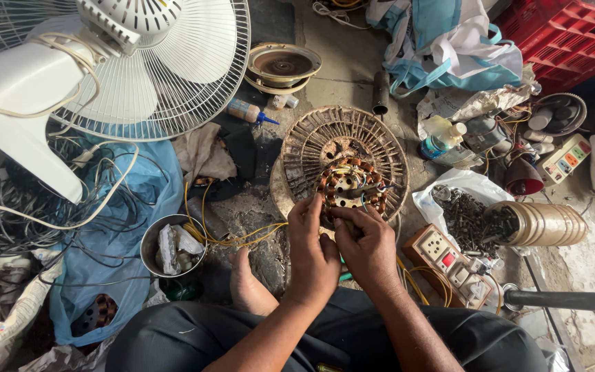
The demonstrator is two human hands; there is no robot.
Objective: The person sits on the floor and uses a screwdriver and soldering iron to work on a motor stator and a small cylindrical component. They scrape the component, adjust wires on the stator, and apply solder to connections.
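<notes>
Both hands — left hand (311, 251), right hand (368, 248) — pinch wires at the copper-wound stator's (350, 184) near edge, hemmed by a ribbed metal disc (304, 148) and floor clutter.

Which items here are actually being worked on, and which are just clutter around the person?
In hand: left hand, right hand, copper-wound stator, round slotted housing beneath it.

Lying about: white fan, steel bowl, switch board, red crate, pile of screws.

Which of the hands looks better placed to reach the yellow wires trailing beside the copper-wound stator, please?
Probably the left hand: the yellow wires run in from its side, while the right hand pinches the stator.
</notes>
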